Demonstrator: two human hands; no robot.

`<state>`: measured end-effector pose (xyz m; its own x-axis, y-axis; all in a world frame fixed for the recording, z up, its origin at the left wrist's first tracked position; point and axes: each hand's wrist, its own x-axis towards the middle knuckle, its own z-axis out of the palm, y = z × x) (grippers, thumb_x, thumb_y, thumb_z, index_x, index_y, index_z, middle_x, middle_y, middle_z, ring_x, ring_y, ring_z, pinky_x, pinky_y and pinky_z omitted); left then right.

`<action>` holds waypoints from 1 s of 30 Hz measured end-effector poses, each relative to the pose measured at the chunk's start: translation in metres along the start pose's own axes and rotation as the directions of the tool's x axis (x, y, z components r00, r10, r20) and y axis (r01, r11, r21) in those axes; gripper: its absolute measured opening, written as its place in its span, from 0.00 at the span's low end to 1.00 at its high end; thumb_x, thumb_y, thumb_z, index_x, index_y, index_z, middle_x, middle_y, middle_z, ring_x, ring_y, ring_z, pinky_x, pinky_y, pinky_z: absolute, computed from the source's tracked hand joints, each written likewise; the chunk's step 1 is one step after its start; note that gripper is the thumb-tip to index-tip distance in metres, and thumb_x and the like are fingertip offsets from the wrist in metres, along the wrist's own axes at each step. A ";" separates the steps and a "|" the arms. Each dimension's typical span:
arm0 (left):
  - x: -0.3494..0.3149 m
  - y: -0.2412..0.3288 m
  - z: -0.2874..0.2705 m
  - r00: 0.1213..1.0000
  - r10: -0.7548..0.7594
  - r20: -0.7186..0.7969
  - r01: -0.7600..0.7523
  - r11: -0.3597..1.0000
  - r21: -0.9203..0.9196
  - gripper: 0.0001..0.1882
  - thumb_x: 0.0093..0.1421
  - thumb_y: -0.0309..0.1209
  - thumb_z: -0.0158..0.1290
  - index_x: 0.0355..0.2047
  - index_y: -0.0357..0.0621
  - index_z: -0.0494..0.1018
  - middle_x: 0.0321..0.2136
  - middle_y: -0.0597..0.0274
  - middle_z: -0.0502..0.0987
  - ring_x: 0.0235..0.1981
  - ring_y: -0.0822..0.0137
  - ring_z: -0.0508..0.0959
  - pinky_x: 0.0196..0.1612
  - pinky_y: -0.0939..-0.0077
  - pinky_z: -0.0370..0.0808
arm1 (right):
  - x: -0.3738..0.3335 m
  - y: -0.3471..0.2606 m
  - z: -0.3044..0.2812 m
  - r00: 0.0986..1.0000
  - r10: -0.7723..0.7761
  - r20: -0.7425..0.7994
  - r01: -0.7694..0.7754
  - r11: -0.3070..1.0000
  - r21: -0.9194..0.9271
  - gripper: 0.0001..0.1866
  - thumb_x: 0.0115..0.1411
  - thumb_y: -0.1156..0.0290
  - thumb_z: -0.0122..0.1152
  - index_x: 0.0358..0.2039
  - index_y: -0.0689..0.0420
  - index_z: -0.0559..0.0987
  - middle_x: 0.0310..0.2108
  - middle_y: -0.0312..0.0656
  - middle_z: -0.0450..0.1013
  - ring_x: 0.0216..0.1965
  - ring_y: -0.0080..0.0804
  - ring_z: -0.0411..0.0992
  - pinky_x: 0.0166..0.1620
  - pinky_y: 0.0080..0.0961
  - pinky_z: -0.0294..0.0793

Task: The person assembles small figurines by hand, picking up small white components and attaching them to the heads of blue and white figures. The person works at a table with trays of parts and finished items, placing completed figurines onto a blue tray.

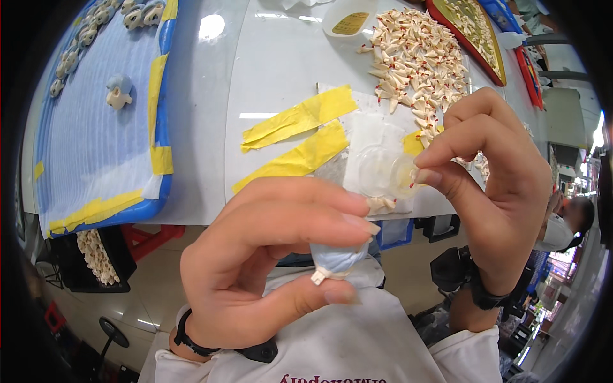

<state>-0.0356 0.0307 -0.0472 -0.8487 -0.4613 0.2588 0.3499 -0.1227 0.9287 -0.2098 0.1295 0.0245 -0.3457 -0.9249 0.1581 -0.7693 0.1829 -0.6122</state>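
My left hand [249, 236] is closed around a small pale-blue and cream figurine part [341, 258], held between thumb and fingers in front of my body. To the right, the thumb and index finger of my right hand [495, 169] pinch together at the rim of a small clear plastic cup [403, 175]. A tiny red tip shows below those fingertips; the rest of the piece is hidden. Beside it stands another clear round cup [373, 169], on white paper. Beyond my right hand lies a heap of small cream pointed pieces [415, 60] with red tips.
A blue tray [165, 121] lined with white sheet holds several blue-and-cream figurine parts [118, 91]. Yellow tape strips [300, 153] lie on the white table [255, 76]. A translucent container [350, 18] and a red-rimmed tray [469, 32] stand farther back. Another person [562, 223] is at far right.
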 end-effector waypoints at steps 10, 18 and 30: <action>-0.001 0.007 0.015 0.990 -0.093 -0.104 0.076 0.984 -0.159 0.27 0.41 0.33 0.64 0.39 0.36 0.64 0.36 0.47 0.67 0.30 0.62 0.75 0.28 0.78 0.75 | -0.023 -0.018 -0.007 0.997 0.067 -0.030 -0.057 0.963 0.263 0.11 0.40 0.72 0.67 0.21 0.56 0.72 0.23 0.35 0.61 0.26 0.22 0.59 0.30 0.14 0.57; 0.000 0.012 0.016 0.997 -0.070 -0.039 0.071 0.997 0.035 0.21 0.43 0.29 0.62 0.36 0.35 0.68 0.34 0.48 0.70 0.34 0.62 0.73 0.38 0.77 0.70 | -0.041 -0.016 0.019 1.000 0.021 0.007 -0.021 0.845 0.534 0.11 0.44 0.75 0.66 0.25 0.53 0.71 0.25 0.37 0.61 0.24 0.20 0.60 0.29 0.11 0.57; -0.004 0.018 0.019 0.994 0.111 0.018 -0.109 0.914 0.391 0.19 0.40 0.23 0.62 0.34 0.34 0.71 0.32 0.49 0.71 0.32 0.66 0.72 0.36 0.79 0.69 | -0.043 -0.019 0.027 0.990 -0.100 -0.099 0.130 0.917 0.378 0.14 0.41 0.82 0.65 0.26 0.52 0.71 0.25 0.37 0.63 0.23 0.22 0.62 0.26 0.15 0.60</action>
<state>-0.0336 0.0472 -0.0269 -0.8114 -0.4565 0.3651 0.2571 0.2822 0.9243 -0.1663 0.1570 0.0084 -0.3187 -0.9011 0.2941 -0.5474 -0.0783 -0.8332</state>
